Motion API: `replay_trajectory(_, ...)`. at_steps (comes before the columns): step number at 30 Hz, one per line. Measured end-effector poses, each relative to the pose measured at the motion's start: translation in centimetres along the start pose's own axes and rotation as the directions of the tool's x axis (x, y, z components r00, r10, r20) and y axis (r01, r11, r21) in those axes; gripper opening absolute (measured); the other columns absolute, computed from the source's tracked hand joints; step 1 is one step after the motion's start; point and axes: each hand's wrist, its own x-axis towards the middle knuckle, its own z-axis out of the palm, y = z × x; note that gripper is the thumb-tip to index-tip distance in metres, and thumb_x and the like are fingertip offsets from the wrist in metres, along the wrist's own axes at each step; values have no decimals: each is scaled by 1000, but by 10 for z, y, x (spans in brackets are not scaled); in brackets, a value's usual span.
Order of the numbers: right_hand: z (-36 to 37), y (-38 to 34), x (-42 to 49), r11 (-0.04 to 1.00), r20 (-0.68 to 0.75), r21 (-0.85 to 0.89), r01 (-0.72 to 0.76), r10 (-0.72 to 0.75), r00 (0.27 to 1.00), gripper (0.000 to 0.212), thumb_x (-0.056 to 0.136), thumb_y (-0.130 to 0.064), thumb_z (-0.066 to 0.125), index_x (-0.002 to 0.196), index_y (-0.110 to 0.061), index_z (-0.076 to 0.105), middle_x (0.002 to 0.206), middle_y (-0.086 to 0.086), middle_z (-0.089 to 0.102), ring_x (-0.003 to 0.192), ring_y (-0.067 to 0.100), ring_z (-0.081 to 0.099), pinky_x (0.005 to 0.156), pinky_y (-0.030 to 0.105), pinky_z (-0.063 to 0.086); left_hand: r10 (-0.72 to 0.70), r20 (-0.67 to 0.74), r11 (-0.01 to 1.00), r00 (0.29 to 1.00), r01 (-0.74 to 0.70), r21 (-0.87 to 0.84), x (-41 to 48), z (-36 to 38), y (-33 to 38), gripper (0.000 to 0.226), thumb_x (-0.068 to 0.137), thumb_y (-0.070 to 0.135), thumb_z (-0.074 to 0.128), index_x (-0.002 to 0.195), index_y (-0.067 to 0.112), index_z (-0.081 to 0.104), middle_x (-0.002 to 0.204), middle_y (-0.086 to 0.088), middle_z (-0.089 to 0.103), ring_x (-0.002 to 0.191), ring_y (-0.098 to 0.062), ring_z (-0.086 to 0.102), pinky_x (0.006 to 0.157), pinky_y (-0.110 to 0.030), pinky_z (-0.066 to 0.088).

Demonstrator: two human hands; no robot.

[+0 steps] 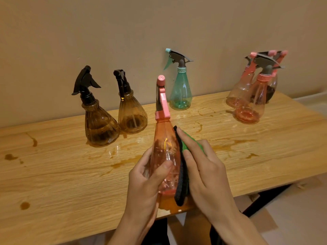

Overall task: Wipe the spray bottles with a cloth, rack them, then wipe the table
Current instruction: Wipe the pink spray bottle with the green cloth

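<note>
Bottle (165, 152) being cleaned is the pink see-through one. It's up off the table (53, 183), right in front of the person and between both hands. Its long axis runs away from them, with the base near the body and the pink nozzle pointing up and away, leaning a bit left.

The left hand (146, 181) has it round the lower body, fingers curled behind and thumb across the front. The right hand (203, 172) sits flat along the bottle's right side, fingers pretty much straight, pressing the cloth (181, 188) (black one side, green the other) against the plastic.

So the cloth only touches the right flank. My guess is the next bit comes down to sliding it along that axis toward the neck, or the left hand turning the bottle to bring up a fresh side.

The plastic looks wet and smeary, with brownish liquid pooled at the base. Probably slippery, so that left grip matters.

Two brown bottles (100, 128), a teal bottle (180, 92) and a bunch of pink bottles (251, 101) stand further back. Brown spills (123, 162) are all over the wood. I can't spot a rack anywhere.
</note>
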Motion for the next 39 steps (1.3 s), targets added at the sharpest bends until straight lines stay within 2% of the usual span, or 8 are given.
replay_trajectory(5, -29, 9, 1, 998, -111, 66, -23, 30, 993, 42, 108, -29, 39, 148, -37, 50, 99, -13, 51, 84, 3, 57, 66, 6, 40, -15, 9, 1000, 1000, 15, -17, 16, 27, 10, 52, 64, 32, 87, 114, 23, 75, 115, -16, 76, 102, -34, 76, 76, -37, 63)
replay_trajectory(10, -79, 44, 4, 996, -198, -34, -79, 71, 978, 42, 108, -30, 39, 147, -35, 51, 100, -3, 56, 85, 12, 57, 67, 20, 43, 64, 2, 986, 998, -64, 155, 46, 64, 9, 70, 60, 39, 92, 122, 28, 63, 116, -7, 76, 107, -30, 74, 88, -55, 61)
replay_trajectory(12, -101, 64, 5, 990, -242, -75, -123, 102, 965, 38, 110, -31, 38, 146, -38, 51, 102, 0, 57, 87, 12, 57, 70, 23, 44, 121, -4, 958, 993, -115, 264, 58, 79, 6, 73, 59, 45, 96, 123, 36, 61, 115, 3, 76, 108, -18, 73, 88, -50, 62)
replay_trajectory(15, -130, 96, 4, 964, -256, -168, -206, 159, 953, 41, 106, -34, 39, 146, -39, 50, 101, 1, 55, 88, 9, 55, 72, 15, 42, 193, 45, 895, 980, -195, 401, 76, 104, 0, 64, 66, 41, 94, 119, 38, 59, 106, 13, 75, 98, 2, 70, 83, -23, 59)
replay_trajectory(17, -142, 116, 5, 937, -240, -237, -256, 199, 950, 43, 105, -39, 38, 147, -40, 50, 98, 0, 52, 86, 10, 54, 71, 10, 41, 240, 83, 833, 967, -249, 494, 90, 121, -8, 64, 70, 39, 93, 123, 35, 57, 108, 14, 72, 95, 5, 68, 78, -16, 57)
replay_trajectory(22, -153, 143, 9, 875, -232, -361, -322, 251, 940, 47, 104, -42, 35, 149, -36, 50, 100, -1, 50, 91, 16, 51, 72, 26, 36, 322, 83, 735, 943, -304, 606, 123, 148, -37, 67, 69, 44, 94, 123, 34, 56, 109, 16, 70, 101, -5, 69, 91, -35, 60)
replay_trajectory(29, -148, 158, 16, 774, -188, -514, -371, 320, 929, 41, 106, -37, 42, 144, -30, 55, 106, 4, 49, 100, 27, 49, 83, 40, 44, 355, 158, 629, 921, -361, 689, 149, 174, -59, 63, 70, 40, 94, 115, 37, 49, 96, 32, 56, 91, 22, 54, 80, -8, 44)
replay_trajectory(39, -146, 165, 17, 738, -184, -579, -346, 295, 938, 37, 103, -35, 50, 138, -32, 61, 116, 9, 57, 104, 27, 47, 85, 39, 39, 389, 151, 584, 909, -370, 722, 176, 182, -83, 67, 67, 43, 95, 116, 33, 50, 98, 30, 56, 95, 10, 58, 93, -26, 53)
